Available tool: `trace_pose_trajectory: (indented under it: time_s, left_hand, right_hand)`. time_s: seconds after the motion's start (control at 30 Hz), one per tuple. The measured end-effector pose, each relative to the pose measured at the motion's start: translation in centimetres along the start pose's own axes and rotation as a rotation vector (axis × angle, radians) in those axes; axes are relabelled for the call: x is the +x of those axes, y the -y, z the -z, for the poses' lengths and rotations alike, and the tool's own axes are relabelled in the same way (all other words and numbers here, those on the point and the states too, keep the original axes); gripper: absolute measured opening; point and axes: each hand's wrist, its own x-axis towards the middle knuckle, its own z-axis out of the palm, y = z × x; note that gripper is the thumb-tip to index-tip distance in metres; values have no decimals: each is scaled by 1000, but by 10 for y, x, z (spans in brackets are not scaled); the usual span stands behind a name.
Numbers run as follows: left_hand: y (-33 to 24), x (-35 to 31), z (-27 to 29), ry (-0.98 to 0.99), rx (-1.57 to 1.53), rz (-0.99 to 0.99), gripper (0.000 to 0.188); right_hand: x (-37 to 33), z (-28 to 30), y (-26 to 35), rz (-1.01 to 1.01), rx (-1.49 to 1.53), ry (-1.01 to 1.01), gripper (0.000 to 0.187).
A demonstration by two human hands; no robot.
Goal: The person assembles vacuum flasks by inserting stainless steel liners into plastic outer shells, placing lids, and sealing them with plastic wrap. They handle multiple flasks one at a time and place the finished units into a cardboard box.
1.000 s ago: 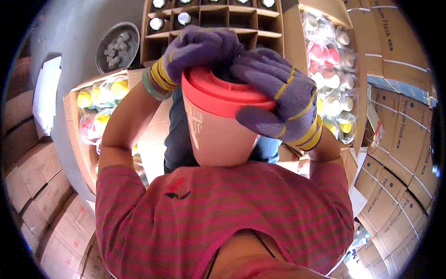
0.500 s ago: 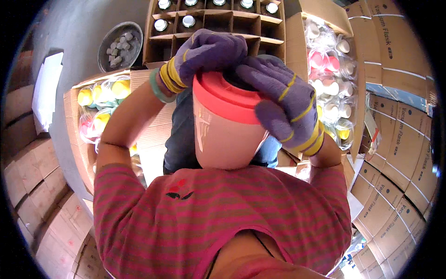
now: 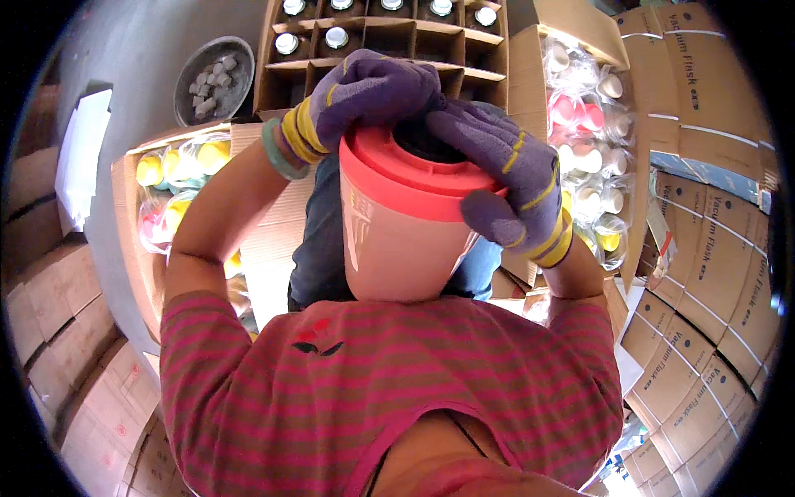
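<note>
A pink flask casing [image 3: 406,248] stands between my thighs, against my striped shirt. A coral-red ring [image 3: 389,176] rims its upper end, with a round black piece [image 3: 426,142] in the middle. My gloved left hand [image 3: 373,95] is closed at the far left of the ring, its fingertips hidden. My gloved right hand [image 3: 513,174] lies bent over the right side, its fingers across the black piece and its thumb against the ring's outer edge. Both gloves are purple with yellow cuffs and meet at the far edge.
Ahead stands a divided carton [image 3: 381,62] with several white-capped dark bottles. Open cartons of plastic-wrapped coloured parts flank me, at left [image 3: 137,240] and right [image 3: 633,157]. A grey basin [image 3: 189,91] of small pale plugs is at the far left. Stacked cardboard boxes [image 3: 704,224] line the right.
The casing's top has turned a little, and more of the black piece and ring shows. My right hand has shifted slightly on the ring; my left stays almost in place.
</note>
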Motion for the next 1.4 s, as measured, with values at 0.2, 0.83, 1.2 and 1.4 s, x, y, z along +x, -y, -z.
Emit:
trace_pose_trajectory:
  time_s: [0.2, 0.83, 1.2, 1.4]
  left_hand:
    - [-84, 11, -59, -64, 34, 212, 24]
    - [-32, -14, -34, -207, 564, -320, 35]
    - [-37, -39, -113, -444, 589, -463, 12]
    - [-46, -46, -121, -368, 601, -497, 25]
  right_hand:
    - [-2, 8, -68, 180, 341, 40, 89]
    - [-176, 54, -141, -819, -160, -310, 46]
    - [-290, -38, -212, -1329, -627, 431, 43]
    - [-249, 25, -184, -994, -566, 47, 38]
